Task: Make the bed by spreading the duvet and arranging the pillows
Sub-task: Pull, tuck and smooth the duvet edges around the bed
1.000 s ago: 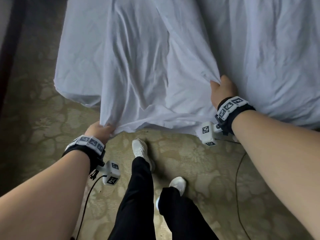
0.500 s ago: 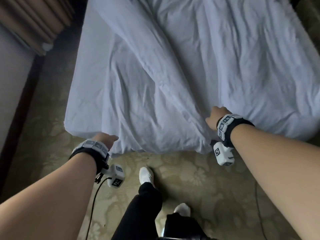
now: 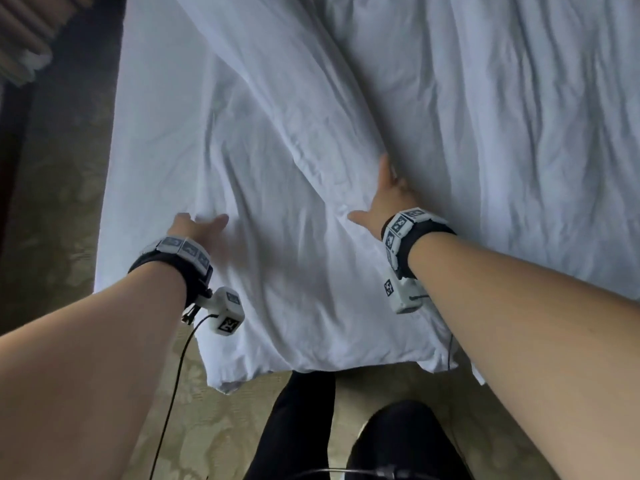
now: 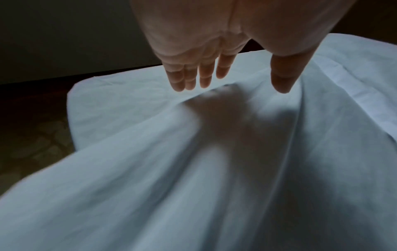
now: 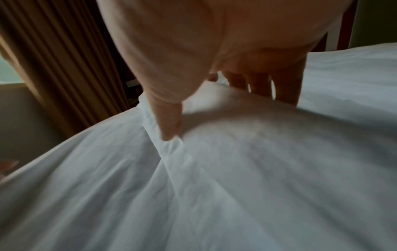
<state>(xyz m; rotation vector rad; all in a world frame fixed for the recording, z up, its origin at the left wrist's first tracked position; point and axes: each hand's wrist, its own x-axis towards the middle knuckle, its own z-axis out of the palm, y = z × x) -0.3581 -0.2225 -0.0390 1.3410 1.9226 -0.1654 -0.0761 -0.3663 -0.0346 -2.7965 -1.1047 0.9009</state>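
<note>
Reaching forward over the foot of the bed, the left hand (image 3: 194,225) lies palm down with its fingers (image 4: 203,76) straight and close together and the thumb spread to the side; the left wrist view shows the fingertips just above or barely grazing the white duvet (image 3: 277,188), holding nothing. One black wrist strap with a row of marker tiles wraps this forearm, and one white marker cube (image 3: 227,311) hangs below it with a thin cable trailing toward the patterned carpet (image 3: 221,420).

Further right, the right hand (image 3: 388,199) stretches out flat as well, fingers extended up along a long diagonal ridge in the duvet and thumb pointing left; in the right wrist view the thumb (image 5: 169,122) presses into a fold of the cloth and the fingers rest on a raised hump, with nothing gripped. It wears the same strap and a second cube (image 3: 401,296).

One duvet is in view, rumpled across the mattress, its near edge hanging over the bed end above two black trouser legs. Brown curtains (image 3: 24,32) hang at upper left.
</note>
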